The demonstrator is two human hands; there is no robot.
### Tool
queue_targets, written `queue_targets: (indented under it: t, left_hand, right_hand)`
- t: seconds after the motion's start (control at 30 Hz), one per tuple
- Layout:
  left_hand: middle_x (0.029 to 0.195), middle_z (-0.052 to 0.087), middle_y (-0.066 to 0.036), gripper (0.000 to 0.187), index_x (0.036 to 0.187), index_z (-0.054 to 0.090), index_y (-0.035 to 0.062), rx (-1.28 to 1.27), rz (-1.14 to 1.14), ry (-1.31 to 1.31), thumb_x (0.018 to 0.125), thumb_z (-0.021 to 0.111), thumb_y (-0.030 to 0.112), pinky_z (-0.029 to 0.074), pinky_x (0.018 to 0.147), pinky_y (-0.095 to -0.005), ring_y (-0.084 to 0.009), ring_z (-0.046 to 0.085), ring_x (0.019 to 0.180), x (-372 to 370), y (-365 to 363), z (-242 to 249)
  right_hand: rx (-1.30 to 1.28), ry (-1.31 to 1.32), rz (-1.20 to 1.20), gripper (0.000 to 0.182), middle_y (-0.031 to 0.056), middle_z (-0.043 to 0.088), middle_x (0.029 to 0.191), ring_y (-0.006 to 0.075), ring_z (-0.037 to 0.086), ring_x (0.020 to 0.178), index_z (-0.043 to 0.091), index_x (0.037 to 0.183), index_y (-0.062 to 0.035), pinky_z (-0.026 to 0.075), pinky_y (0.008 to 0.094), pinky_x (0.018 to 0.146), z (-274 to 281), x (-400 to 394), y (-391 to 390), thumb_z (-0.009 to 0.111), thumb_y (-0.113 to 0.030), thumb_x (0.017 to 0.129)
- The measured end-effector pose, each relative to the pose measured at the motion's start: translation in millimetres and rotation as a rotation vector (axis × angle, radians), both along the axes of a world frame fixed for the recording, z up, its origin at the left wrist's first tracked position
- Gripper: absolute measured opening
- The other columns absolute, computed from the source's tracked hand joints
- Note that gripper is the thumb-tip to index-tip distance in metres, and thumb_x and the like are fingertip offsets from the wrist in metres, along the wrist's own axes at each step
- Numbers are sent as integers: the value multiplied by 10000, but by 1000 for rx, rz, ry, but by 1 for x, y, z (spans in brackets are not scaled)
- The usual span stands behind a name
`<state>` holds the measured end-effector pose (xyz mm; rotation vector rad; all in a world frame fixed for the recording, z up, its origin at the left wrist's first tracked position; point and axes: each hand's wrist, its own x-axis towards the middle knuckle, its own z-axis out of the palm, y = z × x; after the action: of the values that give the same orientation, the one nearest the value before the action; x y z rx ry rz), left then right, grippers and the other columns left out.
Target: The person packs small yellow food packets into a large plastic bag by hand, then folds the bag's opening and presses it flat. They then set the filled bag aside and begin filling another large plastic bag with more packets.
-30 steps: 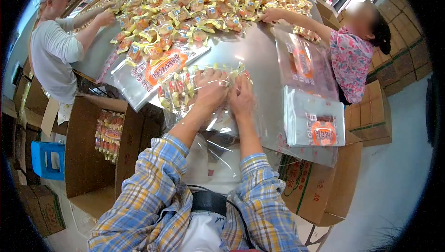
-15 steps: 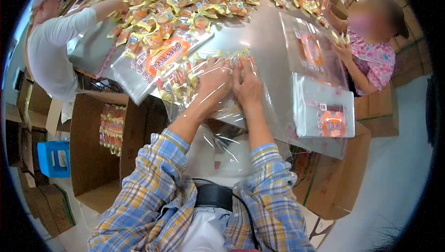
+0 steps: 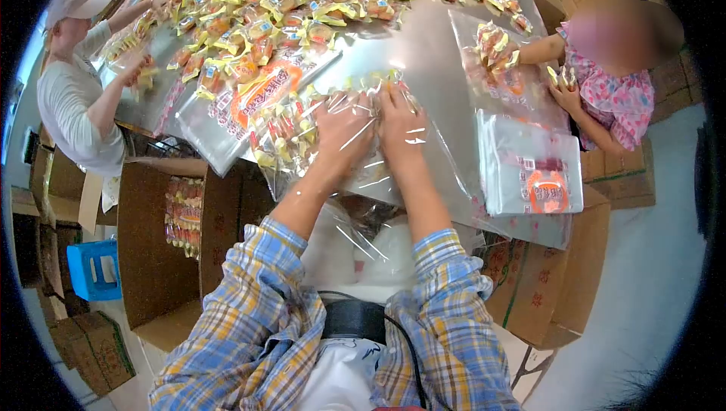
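A large clear plastic bag (image 3: 446, 173) lies at the table's near edge, its open end towards me. Both my hands are inside it, seen through the film. My left hand (image 3: 344, 131) presses against small wrapped snacks (image 3: 283, 135) packed in the bag's left part. Beside it, my right hand (image 3: 401, 125) reaches to the bag's far end, where more snacks show between and beyond the fingers. The fingertips of both hands are partly hidden by glare and wrappers, and what they grip cannot be made out.
Loose wrapped snacks (image 3: 265, 3) heap across the table's far side. Flat printed bags lie left (image 3: 219, 124) and right (image 3: 529, 176). Open cartons stand left (image 3: 155, 260) and right (image 3: 563, 290). Co-workers (image 3: 79, 101) (image 3: 616, 101) flank the table; the right one holds snacks.
The co-worker on the right now holds a bunch of snacks over the table. The left co-worker's arms have shifted. My hands remain in the bag, nearly in place.
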<state>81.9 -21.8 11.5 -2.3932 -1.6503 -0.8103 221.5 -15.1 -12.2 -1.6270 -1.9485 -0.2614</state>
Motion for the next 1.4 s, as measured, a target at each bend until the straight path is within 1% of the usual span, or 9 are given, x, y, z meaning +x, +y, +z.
queue_targets:
  t: [0.27,0.47,0.57,0.73,0.83,0.93,1.03,1.23,1.4]
  left_hand:
    - [1132,684,-97,374,1220,655,68,15,7,53,864,642,183,391,1061,-528,-314,604,1198,3,1,-4]
    - [1437,592,-142,555,1411,574,117,-64,5,107,878,672,237,279,1186,-612,-347,453,1447,2,-17,-2]
    - [1491,539,-166,650,1480,515,103,24,78,100,870,684,252,268,1187,-623,-366,454,1440,-9,-41,-3]
    - [1527,489,-172,735,1525,472,133,-47,142,56,846,713,275,195,1167,-693,-361,434,1442,-34,-68,-3]
    - [1509,511,-138,722,1522,486,164,0,165,52,850,719,291,201,1158,-688,-349,452,1422,-39,-68,-16]
    - [1403,552,-101,742,1507,517,225,40,205,47,816,762,341,200,1145,-683,-328,454,1402,-37,-61,-21]
    - [1343,548,-86,724,1478,551,239,-28,314,-26,803,784,364,217,1116,-674,-303,449,1352,-20,-57,-13]
    - [1305,545,-96,652,1429,610,227,-22,315,-90,817,786,369,238,1115,-633,-285,435,1326,-18,-45,-15]
    - [1565,499,-50,608,1421,628,265,30,348,-22,863,749,472,209,1163,-595,-235,474,1415,-24,-42,-29]
  right_hand:
    - [-78,-173,-113,477,57,607,1390,302,537,1322,573,1406,-130,426,475,1003,-2,-4,10,608,-165,931]
    - [-71,-89,-99,479,38,591,1436,291,492,1359,574,1428,-133,392,475,1067,-12,-9,3,601,-206,956]
    - [-66,-18,-30,546,92,589,1430,297,519,1319,526,1462,-105,377,463,1067,4,-14,-10,611,-176,928]
    - [92,19,398,529,151,604,1393,364,530,1335,666,1285,-59,309,553,1220,7,-26,-18,683,-191,773]
    - [-51,-90,243,661,182,551,1467,409,477,1391,583,1395,-80,295,541,1228,16,-28,-17,701,-163,750]
    - [-50,-37,364,715,174,523,1508,401,458,1418,539,1447,-89,287,526,1235,14,-13,-10,705,-115,752]
    - [-87,28,384,494,160,611,1393,384,524,1356,597,1382,-35,338,501,1200,15,-1,-13,635,-75,890]
    - [60,-12,256,457,163,655,1340,389,565,1295,641,1363,-40,435,524,1117,1,-1,-7,598,-50,908]
    - [60,-20,162,497,140,627,1391,372,547,1310,612,1416,-88,431,510,1115,-7,-12,-7,580,-59,922]
